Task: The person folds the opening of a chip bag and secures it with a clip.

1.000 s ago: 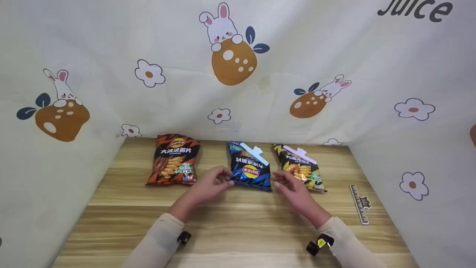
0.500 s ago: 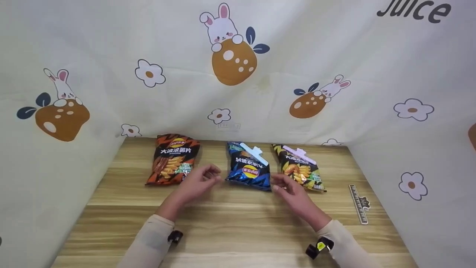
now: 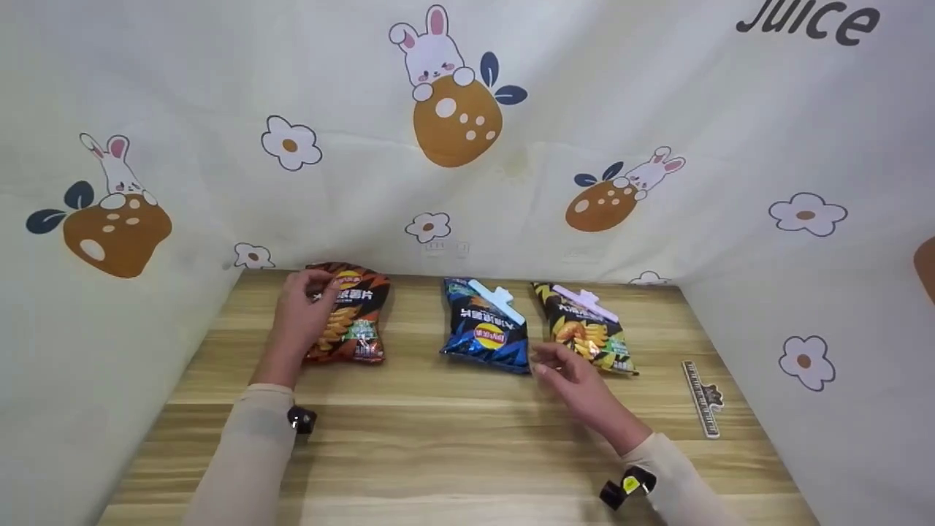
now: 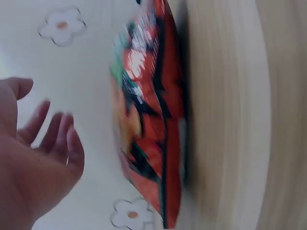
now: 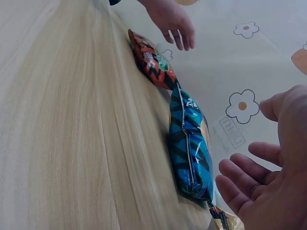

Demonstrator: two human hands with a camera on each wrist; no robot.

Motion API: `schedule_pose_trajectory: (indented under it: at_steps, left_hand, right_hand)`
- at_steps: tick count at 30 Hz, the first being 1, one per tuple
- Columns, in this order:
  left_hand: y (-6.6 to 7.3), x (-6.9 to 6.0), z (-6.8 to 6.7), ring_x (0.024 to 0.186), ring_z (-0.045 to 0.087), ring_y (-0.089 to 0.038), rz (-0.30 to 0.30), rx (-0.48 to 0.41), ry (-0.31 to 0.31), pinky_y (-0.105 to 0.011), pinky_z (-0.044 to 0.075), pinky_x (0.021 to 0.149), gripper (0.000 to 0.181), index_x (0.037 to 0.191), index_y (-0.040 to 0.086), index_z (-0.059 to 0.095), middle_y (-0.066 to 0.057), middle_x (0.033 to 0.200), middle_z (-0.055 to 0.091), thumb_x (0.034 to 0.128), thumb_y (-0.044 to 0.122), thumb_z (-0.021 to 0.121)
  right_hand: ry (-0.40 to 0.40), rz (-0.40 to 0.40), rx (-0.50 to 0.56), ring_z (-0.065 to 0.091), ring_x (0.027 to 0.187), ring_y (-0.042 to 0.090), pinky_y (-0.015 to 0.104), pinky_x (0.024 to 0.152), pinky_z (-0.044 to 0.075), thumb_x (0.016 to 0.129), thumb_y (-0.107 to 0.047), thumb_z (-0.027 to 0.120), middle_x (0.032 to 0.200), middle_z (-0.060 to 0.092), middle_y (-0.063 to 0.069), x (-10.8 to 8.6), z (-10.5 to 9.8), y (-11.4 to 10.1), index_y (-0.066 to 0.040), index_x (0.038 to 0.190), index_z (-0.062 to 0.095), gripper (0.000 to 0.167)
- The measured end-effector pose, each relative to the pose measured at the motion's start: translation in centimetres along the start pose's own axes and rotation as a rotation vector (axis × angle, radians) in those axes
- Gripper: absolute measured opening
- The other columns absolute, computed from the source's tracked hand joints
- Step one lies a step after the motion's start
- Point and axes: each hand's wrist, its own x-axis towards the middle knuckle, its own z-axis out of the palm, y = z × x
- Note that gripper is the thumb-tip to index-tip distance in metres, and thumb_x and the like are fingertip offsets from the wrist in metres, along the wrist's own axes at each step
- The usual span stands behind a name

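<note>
Over the left part of the red chip bag [image 3: 361,329] hovers my left hand [image 3: 303,310], fingers loosely bent. The left wrist view shows a gap between that hand [image 4: 41,158] and the red bag [image 4: 158,115]. The blue chip bag [image 3: 486,336] lies in the middle with a light blue clip [image 3: 497,301] across it. My right hand [image 3: 577,383] is beside its lower right corner, relaxed and holding nothing; in the right wrist view the hand [image 5: 268,177] is apart from the blue bag [image 5: 189,143]. A yellow-and-black bag [image 3: 595,340] with a pink clip [image 3: 586,303] lies at the right.
A dark patterned clip [image 3: 703,400] lies alone near the right edge of the wooden table [image 3: 438,446]. A cloth [image 3: 350,197] printed with rabbits and flowers rises behind and at both sides of the table.
My left hand has moved away from the blue bag, leftward and up to over the red bag. The right hand has drawn slightly lower and stays by the blue bag's corner.
</note>
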Motion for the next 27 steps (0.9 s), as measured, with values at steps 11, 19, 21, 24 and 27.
schedule_pose_trajectory:
  at_steps: [11,19,21,24,27]
  left_hand:
    - [-3.5,3.3,-1.0,0.162,0.023,-0.051,-0.360,0.052,-0.130,-0.064,0.024,0.131,0.095,0.175,-0.001,0.011,-0.035,0.176,0.017,0.1121,0.055,0.054]
    - [-3.2,3.7,-1.6,0.159,0.033,-0.044,-0.494,-0.049,-0.173,-0.058,0.035,0.128,0.103,0.176,0.002,0.001,-0.031,0.177,0.021,0.1103,0.062,0.053]
    - [-3.1,3.7,-1.7,0.159,0.033,-0.045,-0.496,-0.031,-0.175,-0.058,0.034,0.129,0.102,0.175,0.000,0.002,-0.032,0.176,0.022,0.1106,0.061,0.053]
    - [-3.1,3.7,-1.9,0.160,0.029,-0.048,-0.484,0.010,-0.177,-0.060,0.029,0.131,0.103,0.174,-0.004,0.003,-0.035,0.175,0.021,0.1104,0.061,0.053]
    - [-3.1,3.7,-2.0,0.161,0.028,-0.050,-0.468,0.044,-0.180,-0.060,0.028,0.131,0.106,0.171,-0.010,0.004,-0.038,0.174,0.020,0.1096,0.060,0.054]
  right_hand:
    - [-0.039,0.026,0.021,0.064,0.125,0.029,0.030,0.103,0.057,0.111,-0.025,0.069,0.140,0.068,0.021,-0.1,0.2,-0.2,0.001,0.148,0.061,0.047]
    - [-0.052,0.023,0.022,0.064,0.125,0.031,0.029,0.103,0.057,0.111,-0.026,0.069,0.141,0.066,0.022,-0.1,0.2,-0.1,0.002,0.150,0.060,0.049]
    - [-0.054,0.022,0.020,0.064,0.125,0.031,0.029,0.102,0.057,0.111,-0.026,0.069,0.141,0.066,0.022,-0.2,0.1,-0.1,0.002,0.150,0.060,0.049]
    - [-0.055,0.021,0.017,0.065,0.123,0.031,0.029,0.102,0.058,0.110,-0.026,0.070,0.141,0.066,0.022,-0.3,0.1,-0.2,0.001,0.150,0.060,0.050]
    - [-0.061,0.006,0.018,0.066,0.120,0.030,0.031,0.100,0.059,0.111,-0.023,0.069,0.140,0.066,0.025,-0.3,0.2,-0.2,0.004,0.150,0.059,0.048]
